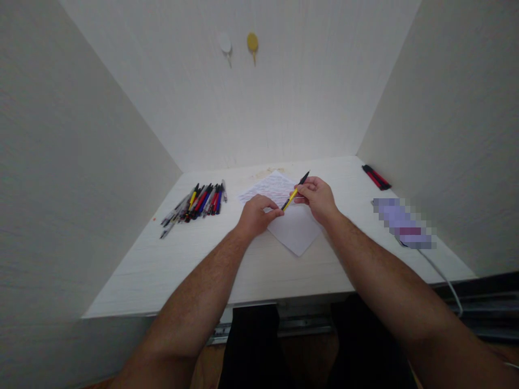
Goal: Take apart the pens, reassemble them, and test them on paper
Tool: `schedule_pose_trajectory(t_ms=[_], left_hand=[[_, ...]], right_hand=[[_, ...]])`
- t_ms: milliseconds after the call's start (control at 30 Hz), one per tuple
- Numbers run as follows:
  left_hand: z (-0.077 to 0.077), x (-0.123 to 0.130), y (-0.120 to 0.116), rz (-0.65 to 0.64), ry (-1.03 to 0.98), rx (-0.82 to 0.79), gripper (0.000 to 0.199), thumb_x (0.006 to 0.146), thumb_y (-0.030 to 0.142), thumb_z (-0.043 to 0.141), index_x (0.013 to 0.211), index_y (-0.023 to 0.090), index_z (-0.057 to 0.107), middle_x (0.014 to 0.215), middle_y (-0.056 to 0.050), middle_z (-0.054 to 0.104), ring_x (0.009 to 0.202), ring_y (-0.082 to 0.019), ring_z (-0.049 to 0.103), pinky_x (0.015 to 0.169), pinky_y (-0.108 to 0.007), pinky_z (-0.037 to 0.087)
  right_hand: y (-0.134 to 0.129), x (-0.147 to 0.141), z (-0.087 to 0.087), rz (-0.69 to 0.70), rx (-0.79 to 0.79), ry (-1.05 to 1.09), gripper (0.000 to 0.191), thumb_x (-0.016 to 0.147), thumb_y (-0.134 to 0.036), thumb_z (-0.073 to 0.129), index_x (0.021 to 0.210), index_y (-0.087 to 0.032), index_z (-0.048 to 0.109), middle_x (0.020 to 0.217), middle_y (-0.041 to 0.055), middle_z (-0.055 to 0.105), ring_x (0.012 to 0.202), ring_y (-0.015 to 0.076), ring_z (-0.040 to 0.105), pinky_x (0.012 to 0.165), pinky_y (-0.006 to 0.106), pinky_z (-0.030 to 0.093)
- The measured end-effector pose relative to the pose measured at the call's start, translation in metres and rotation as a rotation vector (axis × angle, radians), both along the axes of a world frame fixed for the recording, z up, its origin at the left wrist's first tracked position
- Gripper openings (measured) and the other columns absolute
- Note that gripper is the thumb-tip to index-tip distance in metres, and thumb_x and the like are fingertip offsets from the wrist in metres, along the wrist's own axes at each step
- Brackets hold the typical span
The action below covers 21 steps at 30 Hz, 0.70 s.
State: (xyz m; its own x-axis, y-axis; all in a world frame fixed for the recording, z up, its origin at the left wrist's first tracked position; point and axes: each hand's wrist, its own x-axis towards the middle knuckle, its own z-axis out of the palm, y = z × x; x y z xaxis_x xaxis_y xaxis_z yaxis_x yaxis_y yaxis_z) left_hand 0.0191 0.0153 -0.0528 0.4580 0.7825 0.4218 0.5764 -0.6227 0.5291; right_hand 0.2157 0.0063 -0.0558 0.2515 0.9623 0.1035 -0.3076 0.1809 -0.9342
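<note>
A yellow and black pen (291, 199) is held tilted above the paper, its dark pointed tip up and to the right. My right hand (318, 199) grips it by the upper part between thumb and fingers. At the pen's lower end, my left hand (259, 213) pinches it with thumb and forefinger. Beneath both hands lies a sheet of paper (298, 235), turned cornerwise on the table. Its far half is covered with lines of writing or scribble, while the near half looks blank.
Many pens lie in a pile (198, 202) on the left of the white table (194, 275). Several red and black pens (376, 177) rest at the far right. A blurred-out phone-like object (401, 221) with a cable (441, 273) sits nearer. Two hooks (252, 42) are on the back wall.
</note>
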Motion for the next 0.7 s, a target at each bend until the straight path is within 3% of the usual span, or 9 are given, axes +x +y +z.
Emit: schedule_pose_trajectory(t_ms=[367, 700], left_hand=[[-0.0025, -0.0013, 0.0042, -0.013, -0.033, -0.041, 0.009, 0.080, 0.031, 0.070, 0.081, 0.022, 0.072, 0.088, -0.002, 0.073, 0.089, -0.019, 0.064, 0.086, -0.034, 0.049], [-0.0039, 0.0019, 0.0041, -0.012, 0.005, -0.019, 0.011, 0.082, 0.030, 0.065, 0.080, 0.022, 0.072, 0.088, -0.003, 0.073, 0.089, -0.019, 0.064, 0.087, -0.035, 0.048]], right_hand=[[0.0022, 0.0019, 0.0002, -0.119, -0.011, 0.017, 0.027, 0.072, -0.021, 0.073, 0.087, -0.020, 0.051, 0.078, 0.0004, 0.070, 0.072, 0.0155, 0.071, 0.052, 0.022, 0.057], [-0.0026, -0.0014, 0.0024, -0.016, -0.082, -0.161, 0.025, 0.064, -0.027, 0.076, 0.076, -0.018, 0.056, 0.064, 0.0014, 0.069, 0.058, 0.0134, 0.067, 0.043, 0.018, 0.047]])
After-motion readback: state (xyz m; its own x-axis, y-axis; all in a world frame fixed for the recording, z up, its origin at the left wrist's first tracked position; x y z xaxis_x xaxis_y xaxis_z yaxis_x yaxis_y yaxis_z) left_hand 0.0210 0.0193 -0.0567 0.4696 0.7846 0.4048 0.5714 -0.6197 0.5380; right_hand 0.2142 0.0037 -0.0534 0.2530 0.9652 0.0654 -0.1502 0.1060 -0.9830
